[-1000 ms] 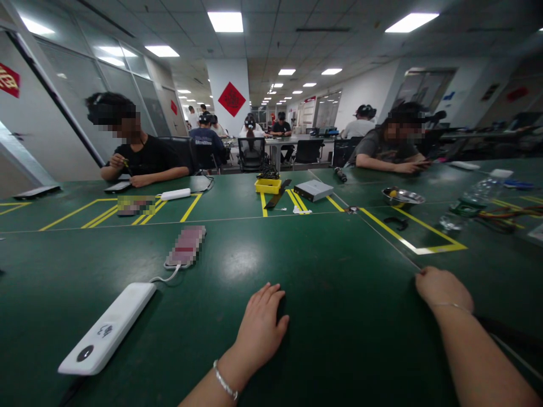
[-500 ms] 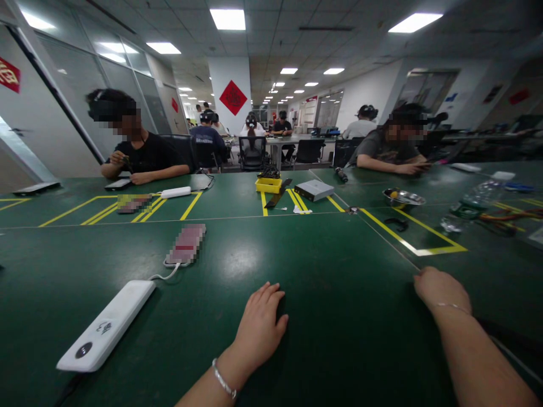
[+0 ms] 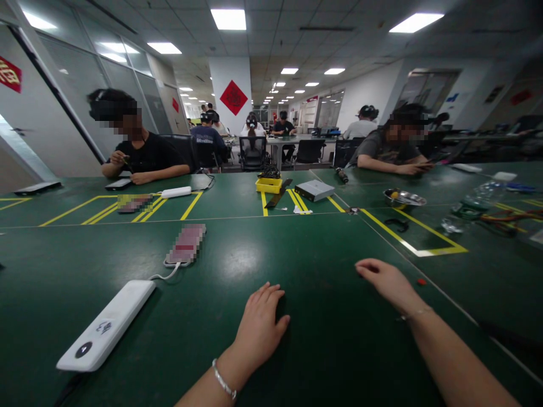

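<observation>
My left hand (image 3: 261,325) lies flat on the green table (image 3: 322,249), its fingers stretched out and the thumb apart, with nothing in it. To its right, my right hand (image 3: 388,282) is over the table with the fingers curled in and the fingertips close together. What those fingers hold, if anything, is too small and dark to make out. A small red piece (image 3: 421,281) lies on the table just right of that hand. Left of my left hand sits a white power bank (image 3: 114,322), joined by a white cable to a phone (image 3: 186,244).
Farther back stand a yellow tray (image 3: 268,185), a grey box (image 3: 314,190) and a metal bowl (image 3: 405,198). A plastic bottle (image 3: 473,204) lies at the right near some wires. Two people sit across the table, and yellow tape marks its far half.
My right hand has moved left and inward across the table, and the small red piece now shows beside it. My left hand has stayed in place.
</observation>
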Motion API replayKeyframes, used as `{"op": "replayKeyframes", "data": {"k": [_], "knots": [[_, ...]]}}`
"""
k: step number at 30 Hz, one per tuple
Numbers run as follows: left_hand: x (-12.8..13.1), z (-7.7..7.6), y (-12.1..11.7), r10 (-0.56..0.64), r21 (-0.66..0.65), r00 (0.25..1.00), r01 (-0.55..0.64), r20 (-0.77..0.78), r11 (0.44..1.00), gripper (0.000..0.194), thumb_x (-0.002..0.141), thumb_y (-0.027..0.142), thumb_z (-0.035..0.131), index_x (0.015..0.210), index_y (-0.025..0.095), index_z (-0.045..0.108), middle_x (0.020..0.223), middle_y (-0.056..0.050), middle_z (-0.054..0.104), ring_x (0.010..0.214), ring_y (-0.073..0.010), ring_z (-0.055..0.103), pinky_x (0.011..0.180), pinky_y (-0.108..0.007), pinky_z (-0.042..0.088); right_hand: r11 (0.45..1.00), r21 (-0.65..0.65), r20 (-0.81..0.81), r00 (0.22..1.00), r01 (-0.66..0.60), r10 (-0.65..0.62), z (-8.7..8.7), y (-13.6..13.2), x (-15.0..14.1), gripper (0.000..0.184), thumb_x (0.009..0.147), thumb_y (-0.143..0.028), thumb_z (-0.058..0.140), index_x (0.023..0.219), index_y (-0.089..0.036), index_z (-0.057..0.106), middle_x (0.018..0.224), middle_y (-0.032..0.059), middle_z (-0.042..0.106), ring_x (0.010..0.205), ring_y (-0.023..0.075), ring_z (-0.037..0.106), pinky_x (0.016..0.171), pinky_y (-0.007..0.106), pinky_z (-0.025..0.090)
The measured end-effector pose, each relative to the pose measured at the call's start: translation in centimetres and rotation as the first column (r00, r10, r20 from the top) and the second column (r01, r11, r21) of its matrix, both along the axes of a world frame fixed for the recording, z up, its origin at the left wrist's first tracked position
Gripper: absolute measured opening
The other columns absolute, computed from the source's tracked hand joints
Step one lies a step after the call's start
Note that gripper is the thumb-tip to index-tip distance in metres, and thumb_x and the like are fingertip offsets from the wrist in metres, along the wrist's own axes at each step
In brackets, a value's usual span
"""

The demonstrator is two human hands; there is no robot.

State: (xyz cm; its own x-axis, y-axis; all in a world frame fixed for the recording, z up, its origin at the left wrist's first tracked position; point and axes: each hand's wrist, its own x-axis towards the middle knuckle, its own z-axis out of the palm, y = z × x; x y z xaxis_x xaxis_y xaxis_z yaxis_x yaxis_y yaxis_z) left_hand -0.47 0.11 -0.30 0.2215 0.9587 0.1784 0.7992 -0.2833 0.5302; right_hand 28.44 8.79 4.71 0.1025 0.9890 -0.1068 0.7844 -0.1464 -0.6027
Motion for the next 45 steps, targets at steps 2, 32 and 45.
{"op": "replayKeyframes", "data": {"k": [2, 32, 45], "knots": [[0.2, 0.2, 0.0, 0.017, 0.003, 0.999, -0.017, 0.048, 1.000, 0.045, 0.071, 0.029, 0.060, 0.114, 0.021, 0.049, 0.121, -0.006, 0.053, 0.120, -0.0251, 0.039, 0.100, -0.045, 0.029, 0.982, -0.030, -0.224, 0.959, -0.187, 0.176, -0.3, -1.3, -4.1, 0.023, 0.073, -0.035, 0.050, 0.086, -0.019, 0.061, 0.081, 0.0031, 0.065, 0.075, 0.0169, 0.058, 0.066, 0.028, 0.042], [0.4, 1.8, 0.1, 0.206, -0.238, 0.901, -0.120, 0.383, 0.964, 0.014, 0.074, 0.031, 0.053, 0.081, 0.021, 0.060, 0.076, 0.002, 0.065, 0.069, -0.0145, 0.058, 0.063, -0.024, 0.042, 0.993, 0.017, 0.617, 0.780, 0.119, -0.104, -4.0, 2.1, 7.7, 0.043, 0.073, -0.015, 0.034, 0.109, -0.009, 0.059, 0.106, 0.0212, 0.058, 0.095, 0.0310, 0.056, 0.082, 0.042, 0.041], [0.4, 1.5, 0.1, 0.207, -0.235, 0.892, -0.118, 0.402, 0.965, 0.015, 0.074, 0.034, 0.053, 0.079, 0.021, 0.059, 0.070, 0.003, 0.062, 0.064, -0.0129, 0.055, 0.060, -0.023, 0.039, 0.984, 0.039, 0.570, 0.805, 0.173, -0.164, -3.8, 1.8, 8.1, 0.030, 0.072, -0.014, 0.037, 0.079, -0.010, 0.065, 0.082, 0.0203, 0.060, 0.076, 0.0303, 0.059, 0.063, 0.040, 0.045]]}}
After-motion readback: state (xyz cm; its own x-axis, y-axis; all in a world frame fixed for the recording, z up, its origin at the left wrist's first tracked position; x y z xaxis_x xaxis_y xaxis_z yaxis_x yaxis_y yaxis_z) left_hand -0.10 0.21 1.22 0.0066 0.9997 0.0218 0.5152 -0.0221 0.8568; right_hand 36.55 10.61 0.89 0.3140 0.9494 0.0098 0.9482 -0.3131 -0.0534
